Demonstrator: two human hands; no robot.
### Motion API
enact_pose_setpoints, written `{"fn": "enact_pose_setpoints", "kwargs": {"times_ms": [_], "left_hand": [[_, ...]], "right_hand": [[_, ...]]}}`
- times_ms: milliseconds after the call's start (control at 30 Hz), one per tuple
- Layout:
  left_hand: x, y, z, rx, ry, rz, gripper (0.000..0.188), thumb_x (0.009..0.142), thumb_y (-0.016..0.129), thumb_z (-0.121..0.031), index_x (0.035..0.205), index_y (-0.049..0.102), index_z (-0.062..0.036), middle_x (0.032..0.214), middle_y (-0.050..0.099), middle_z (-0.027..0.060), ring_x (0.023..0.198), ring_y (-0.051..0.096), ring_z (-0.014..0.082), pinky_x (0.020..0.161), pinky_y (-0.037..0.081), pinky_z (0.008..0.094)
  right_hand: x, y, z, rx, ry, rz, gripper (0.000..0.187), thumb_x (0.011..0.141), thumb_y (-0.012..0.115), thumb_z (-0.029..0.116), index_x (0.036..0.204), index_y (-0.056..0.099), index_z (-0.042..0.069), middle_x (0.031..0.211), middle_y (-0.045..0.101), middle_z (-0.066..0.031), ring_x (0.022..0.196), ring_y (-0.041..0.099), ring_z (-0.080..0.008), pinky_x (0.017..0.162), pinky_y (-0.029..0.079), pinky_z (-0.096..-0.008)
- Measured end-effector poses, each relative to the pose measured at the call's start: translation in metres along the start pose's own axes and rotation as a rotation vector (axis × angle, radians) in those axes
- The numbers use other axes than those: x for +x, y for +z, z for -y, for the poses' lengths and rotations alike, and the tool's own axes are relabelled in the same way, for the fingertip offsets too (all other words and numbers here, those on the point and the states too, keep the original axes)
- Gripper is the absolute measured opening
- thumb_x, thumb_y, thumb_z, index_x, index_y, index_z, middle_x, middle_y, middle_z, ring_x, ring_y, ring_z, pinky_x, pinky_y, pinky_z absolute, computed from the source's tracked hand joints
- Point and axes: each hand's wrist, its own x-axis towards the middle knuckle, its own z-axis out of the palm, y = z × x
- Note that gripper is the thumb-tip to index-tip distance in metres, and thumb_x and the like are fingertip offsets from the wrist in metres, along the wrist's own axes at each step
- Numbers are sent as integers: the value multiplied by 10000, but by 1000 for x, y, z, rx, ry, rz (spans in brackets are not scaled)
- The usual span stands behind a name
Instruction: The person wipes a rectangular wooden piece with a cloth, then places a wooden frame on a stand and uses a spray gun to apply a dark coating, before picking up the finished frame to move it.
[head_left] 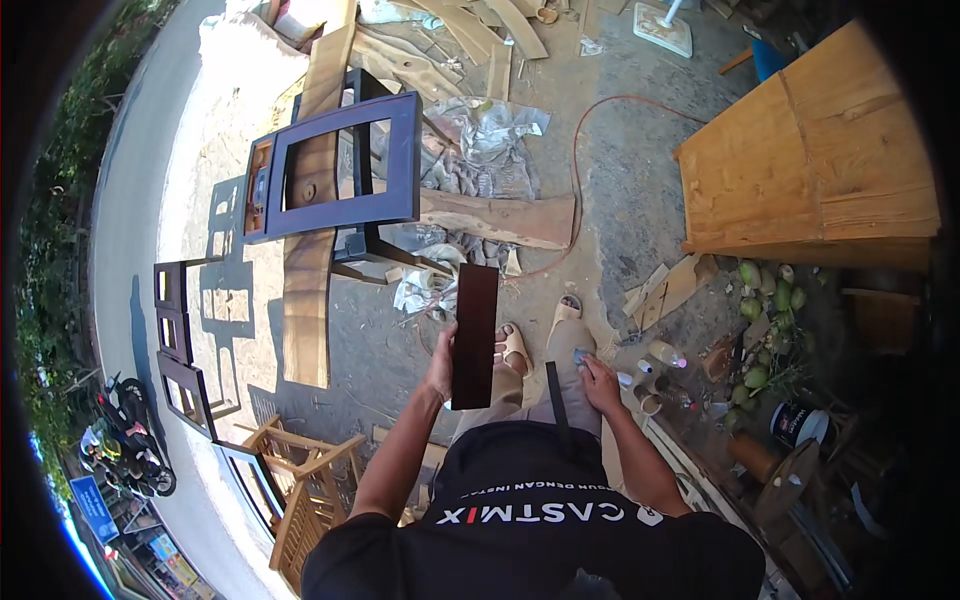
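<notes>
Upright in front of my body is a dark reddish-brown wooden board point(475, 335), long and flat. My left hand point(441, 362) grips it by its left edge, with fingertips showing past the right edge. Beside my right thigh, my right hand point(601, 385) pinches a small bluish piece point(581, 356), too small to tell its kind. Ahead and to the left, a dark-painted wooden frame point(402, 150) with a large opening rests across a long plank point(307, 330) and a dark stand.
Smaller dark frames point(185, 395) stand at the left by a wooden chair point(300, 490). A large wooden cabinet point(810, 150) fills the right. Near it lie green coconuts point(755, 375), bottles point(667, 353) and a paint bucket point(800, 424). An orange hose point(575, 150) crosses the floor.
</notes>
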Motion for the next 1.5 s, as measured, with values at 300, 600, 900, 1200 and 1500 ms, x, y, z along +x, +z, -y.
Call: {"fn": "enact_pose_setpoints", "kwargs": {"times_ms": [300,600,900,1200,1500], "left_hand": [[-38,56,-40,-202,73,384,837,1036,271,-676,1471,467,12,1291,646,236,997,708,337,891,607,453],[-59,107,-28,-94,76,278,631,1086,374,-543,1490,472,-68,1336,623,188,1158,670,308,908,614,508],[-69,92,-11,-246,-7,365,614,1087,378,-531,1475,471,-65,1350,618,202,1123,694,306,865,631,519],[-58,76,-11,-151,64,299,674,1071,385,-580,1486,461,-54,1344,619,214,1078,703,296,843,644,476],[-72,101,-19,-170,76,336,1074,882,315,-903,1498,456,-35,1360,603,217,1132,662,320,832,622,504]], "right_hand": [[25,-162,111,218,-189,-366,335,1025,570,103,1320,633,-44,1239,698,-231,1078,715,-340,932,550,-407],[36,-190,287,-168,-1171,-167,422,943,649,68,1359,626,-4,1432,604,-176,1376,541,-335,1177,396,-483],[60,-189,299,-277,-978,-283,394,977,644,140,1355,642,31,1481,581,-130,1427,500,-286,1214,325,-513],[7,-176,308,-176,-1189,-36,376,944,671,94,1315,671,34,1425,621,-141,1389,543,-276,1183,406,-466],[14,-176,311,-193,-1231,18,399,981,633,100,1372,625,21,1470,580,-155,1406,509,-332,1199,360,-482]]}}
